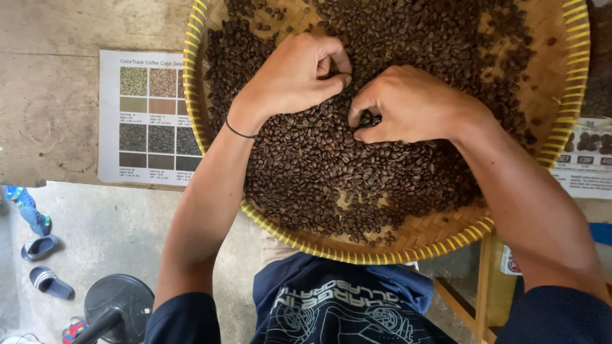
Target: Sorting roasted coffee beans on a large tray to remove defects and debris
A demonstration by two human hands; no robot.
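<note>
While both hands pinch at roasted coffee beans (331, 159) mid-tray (446, 239), left hand (296, 73) and right hand (408, 105) grips curled closed, I'd lift single beans, not clumps.

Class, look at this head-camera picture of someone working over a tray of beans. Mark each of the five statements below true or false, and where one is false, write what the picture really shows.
1. The roasted coffee beans lie in a round woven tray with a yellow-striped rim. True.
2. Both hands rest on the beans near the tray's middle. True: the left hand and right hand sit close together.
3. The left wrist is bare. False: a thin dark band circles it.
4. A printed colour chart lies on the table to the left of the tray. True.
5. The beans are pale green. False: they are dark brown.
</note>
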